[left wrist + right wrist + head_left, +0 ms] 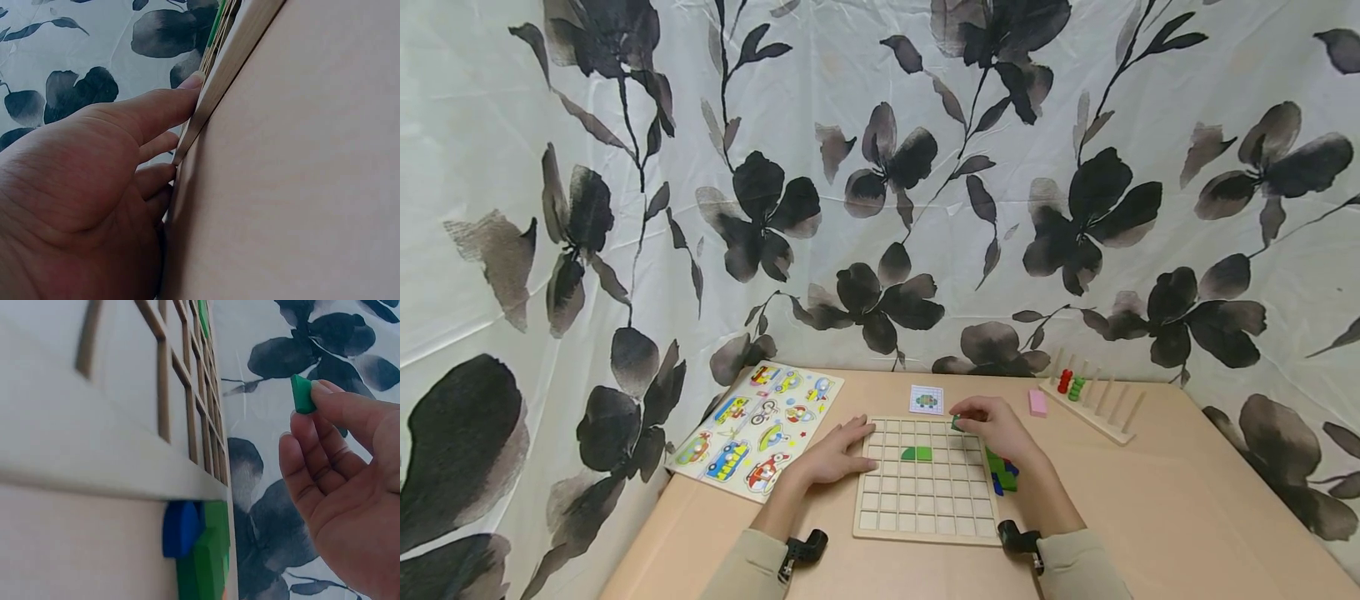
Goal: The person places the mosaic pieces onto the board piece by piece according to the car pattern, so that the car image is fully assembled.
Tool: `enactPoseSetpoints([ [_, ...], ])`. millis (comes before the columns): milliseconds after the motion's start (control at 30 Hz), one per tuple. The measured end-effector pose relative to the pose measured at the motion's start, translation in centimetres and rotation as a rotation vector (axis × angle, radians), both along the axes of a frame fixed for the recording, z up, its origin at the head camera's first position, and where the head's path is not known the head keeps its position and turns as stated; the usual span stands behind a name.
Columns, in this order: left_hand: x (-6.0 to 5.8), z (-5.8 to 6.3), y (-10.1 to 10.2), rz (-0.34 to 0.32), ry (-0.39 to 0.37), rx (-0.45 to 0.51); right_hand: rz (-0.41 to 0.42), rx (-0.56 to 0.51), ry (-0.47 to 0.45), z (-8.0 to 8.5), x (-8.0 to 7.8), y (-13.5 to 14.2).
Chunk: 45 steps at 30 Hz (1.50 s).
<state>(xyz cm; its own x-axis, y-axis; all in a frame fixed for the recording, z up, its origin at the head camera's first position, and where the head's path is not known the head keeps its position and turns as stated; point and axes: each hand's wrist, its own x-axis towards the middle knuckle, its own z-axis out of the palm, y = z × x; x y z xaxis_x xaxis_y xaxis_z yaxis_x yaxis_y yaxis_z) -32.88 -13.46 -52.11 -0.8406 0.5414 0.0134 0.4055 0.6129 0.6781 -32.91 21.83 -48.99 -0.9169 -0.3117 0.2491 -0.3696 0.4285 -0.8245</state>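
Note:
A wooden grid board [895, 536] lies on the table, with a rounded green piece [909, 454] and a green square piece [923, 453] side by side in its cells. My left hand [835, 454] touches the board's left edge, thumb and fingers extended against the wooden rim [215, 94]. Over the board's upper right part, my right hand [997, 427] pinches a small green block [302, 395] between thumb and fingertips, raised above the grid. Its exact shape is partly covered by the fingers. Green and blue blocks [209, 556] lie heaped along the board's right side.
Behind the board lies a small picture card [927, 400]. A vehicle picture puzzle [752, 433] is at left. To the right are a pink block [1037, 403] and a wooden peg stand [1097, 414] with red and green beads. A floral cloth [880, 250] hangs behind the table.

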Motion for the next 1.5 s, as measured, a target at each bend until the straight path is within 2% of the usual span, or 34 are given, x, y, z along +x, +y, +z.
enactPoseSetpoints([
  [300,0.0,0.2,0.1,-0.003,-0.003,-0.011,0.045,0.041,-0.032,0.0,0.1,-1.0],
  [567,0.1,0.2,0.1,0.015,-0.013,0.009,0.125,0.117,-0.043,-0.8,0.2,-1.8],
  [833,0.1,0.2,0.2,0.008,-0.007,0.013,0.138,0.165,-0.092,-1.3,0.5,-2.4],
  [1233,-0.1,0.0,0.2,0.008,-0.004,0.014,0.148,0.211,-0.061,-1.1,0.6,-2.7],
  [1500,0.0,0.0,0.1,0.014,-0.013,0.008,0.122,0.213,-0.062,-1.2,0.5,-2.7],
])
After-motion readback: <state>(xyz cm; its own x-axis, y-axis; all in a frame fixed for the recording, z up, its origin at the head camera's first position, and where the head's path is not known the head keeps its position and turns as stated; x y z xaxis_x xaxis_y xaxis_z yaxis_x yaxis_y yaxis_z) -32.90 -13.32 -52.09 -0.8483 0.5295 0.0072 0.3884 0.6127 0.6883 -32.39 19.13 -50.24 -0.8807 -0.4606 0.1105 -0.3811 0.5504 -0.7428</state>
